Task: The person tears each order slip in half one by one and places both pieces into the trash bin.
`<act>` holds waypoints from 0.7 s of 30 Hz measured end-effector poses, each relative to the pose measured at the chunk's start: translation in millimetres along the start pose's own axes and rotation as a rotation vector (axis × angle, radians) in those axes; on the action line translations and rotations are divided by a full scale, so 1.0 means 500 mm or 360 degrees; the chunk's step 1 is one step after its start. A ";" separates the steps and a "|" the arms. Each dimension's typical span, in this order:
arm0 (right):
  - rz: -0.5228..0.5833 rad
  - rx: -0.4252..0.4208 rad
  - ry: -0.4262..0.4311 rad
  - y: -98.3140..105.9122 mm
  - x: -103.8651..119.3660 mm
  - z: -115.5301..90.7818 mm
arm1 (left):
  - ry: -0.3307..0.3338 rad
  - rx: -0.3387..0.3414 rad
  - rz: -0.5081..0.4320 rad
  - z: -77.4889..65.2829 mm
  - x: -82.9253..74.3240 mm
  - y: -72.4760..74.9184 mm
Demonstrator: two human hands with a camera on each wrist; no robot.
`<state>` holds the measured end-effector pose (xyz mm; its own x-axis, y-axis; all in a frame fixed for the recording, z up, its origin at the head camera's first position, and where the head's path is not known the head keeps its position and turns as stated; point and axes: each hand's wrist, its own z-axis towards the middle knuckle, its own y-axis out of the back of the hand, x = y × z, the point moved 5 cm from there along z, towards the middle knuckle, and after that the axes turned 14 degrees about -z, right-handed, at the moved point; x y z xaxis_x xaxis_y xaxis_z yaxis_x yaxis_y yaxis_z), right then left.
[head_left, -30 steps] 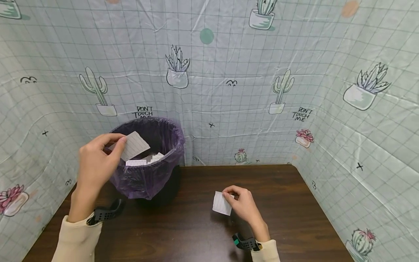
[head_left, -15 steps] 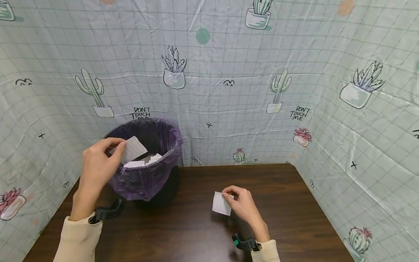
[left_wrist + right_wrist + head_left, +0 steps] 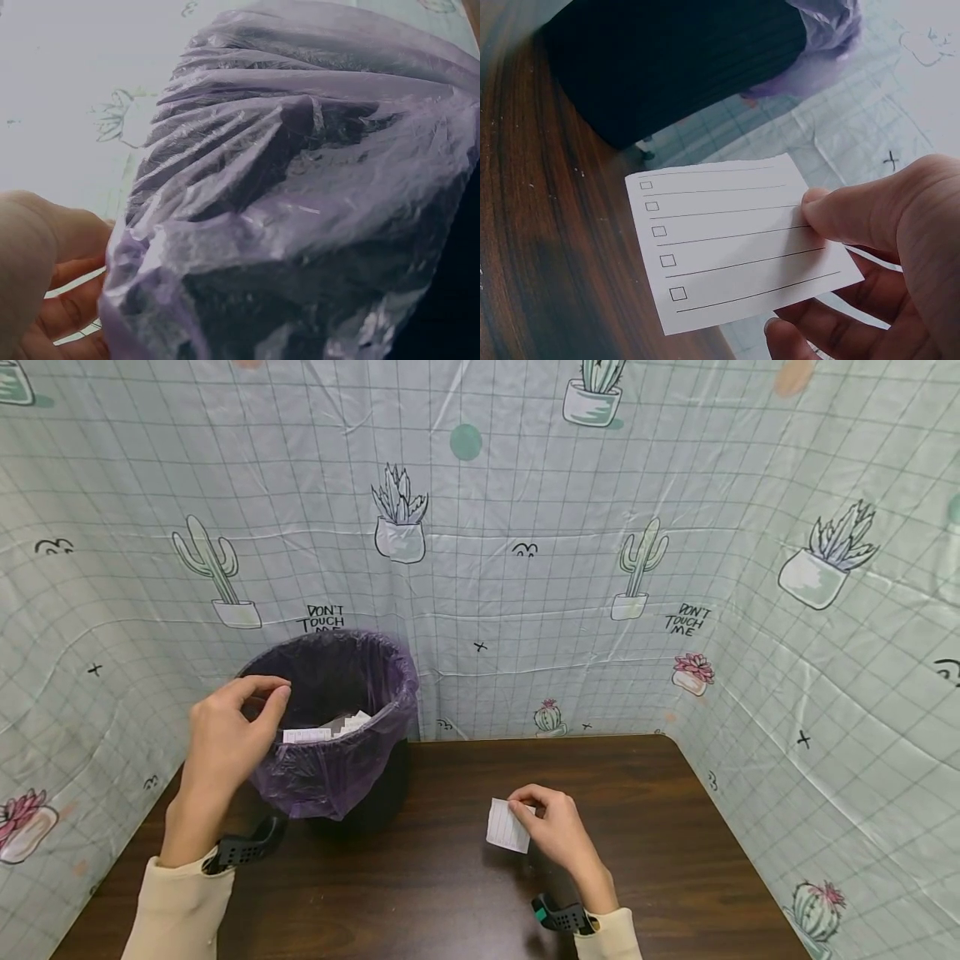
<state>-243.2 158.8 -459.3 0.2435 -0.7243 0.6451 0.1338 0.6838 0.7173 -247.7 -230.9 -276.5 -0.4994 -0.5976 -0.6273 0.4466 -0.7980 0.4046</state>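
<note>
My left hand (image 3: 228,735) hovers over the near left rim of a trash bin (image 3: 390,785) lined with a purple plastic bag (image 3: 322,781). Thumb and index tip are close together, and no paper shows between them. Inside the bin lie several torn white paper pieces (image 3: 307,736). In the left wrist view the bag (image 3: 300,202) hides the fingertips of that hand (image 3: 52,277). Above the table, my right hand (image 3: 558,827) pinches a torn piece of lined paper (image 3: 727,240) between thumb and fingers. Small checkboxes run down its left side in the right wrist view.
The dark wooden table (image 3: 450,893) extends in front of and right of the bin. A pale cloth (image 3: 480,593) with a grid and cactus prints encloses the back and both sides. Both wrists wear black straps (image 3: 243,847).
The paper piece in my left hand has been let go and has dropped into the bin. That hand sank slightly beforehand. My right hand keeps its paper in place.
</note>
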 end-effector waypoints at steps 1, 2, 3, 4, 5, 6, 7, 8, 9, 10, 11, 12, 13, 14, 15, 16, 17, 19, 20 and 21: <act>0.0003 0.0005 0.0003 0.000 0.001 0.001 | 0.0000 0.0000 -0.0001 -0.001 0.000 0.001; 0.0006 0.0011 0.0009 -0.001 0.001 0.002 | -0.0005 -0.0005 -0.0001 -0.002 -0.001 0.001; 0.0008 0.0016 0.0016 -0.002 0.002 0.003 | -0.0012 -0.0009 -0.0004 -0.003 -0.003 0.002; 0.0011 0.0021 0.0023 -0.002 0.004 0.004 | -0.0021 -0.0015 -0.0011 -0.004 -0.004 0.003; 0.0016 0.0023 0.0033 -0.003 0.005 0.005 | -0.0033 -0.0022 -0.0019 -0.005 -0.006 0.004; 0.0015 0.0025 0.0042 -0.004 0.006 0.007 | -0.0047 -0.0031 -0.0033 -0.007 -0.009 0.005; 0.0015 0.0030 0.0050 -0.005 0.008 0.010 | -0.0060 -0.0041 -0.0047 -0.010 -0.011 0.007; 0.0014 0.0033 0.0062 -0.006 0.011 0.013 | -0.0078 -0.0052 -0.0065 -0.012 -0.014 0.009; 0.0011 0.0033 0.0076 -0.007 0.013 0.016 | -0.0096 -0.0062 -0.0091 -0.015 -0.017 0.011; 0.0007 0.0032 0.0092 -0.007 0.017 0.019 | -0.0114 -0.0072 -0.0118 -0.018 -0.020 0.013; 0.0003 0.0030 0.0111 -0.008 0.020 0.022 | -0.0135 -0.0084 -0.0140 -0.022 -0.024 0.015; -0.0002 0.0033 0.0128 -0.008 0.024 0.026 | -0.0158 -0.0094 -0.0156 -0.026 -0.027 0.017; -0.0005 0.0036 0.0148 -0.007 0.029 0.030 | -0.0181 -0.0104 -0.0169 -0.029 -0.031 0.019; -0.0010 0.0037 0.0169 -0.006 0.035 0.034 | -0.0203 -0.0112 -0.0184 -0.034 -0.034 0.021; -0.0014 0.0039 0.0189 -0.004 0.042 0.038 | -0.0215 -0.0116 -0.0197 -0.038 -0.036 0.022; -0.0018 0.0043 0.0211 -0.003 0.049 0.042 | -0.0228 -0.0123 -0.0200 -0.044 -0.038 0.024; -0.0021 0.0048 0.0232 -0.001 0.057 0.047 | -0.0235 -0.0131 -0.0206 -0.049 -0.039 0.025; -0.0026 0.0057 0.0271 0.004 0.074 0.056 | -0.0229 -0.0145 -0.0224 -0.061 -0.038 0.028; -0.0027 0.0057 0.0294 0.006 0.084 0.062 | -0.0217 -0.0152 -0.0238 -0.066 -0.038 0.030; -0.0026 0.0056 0.0316 0.009 0.094 0.068 | -0.0205 -0.0160 -0.0243 -0.072 -0.037 0.031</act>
<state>-263.7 124.9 -416.9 0.4265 -0.7012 0.5714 0.1066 0.6663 0.7380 -204.9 -229.5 -282.8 -0.6546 -0.4805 -0.5836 0.4270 -0.8721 0.2391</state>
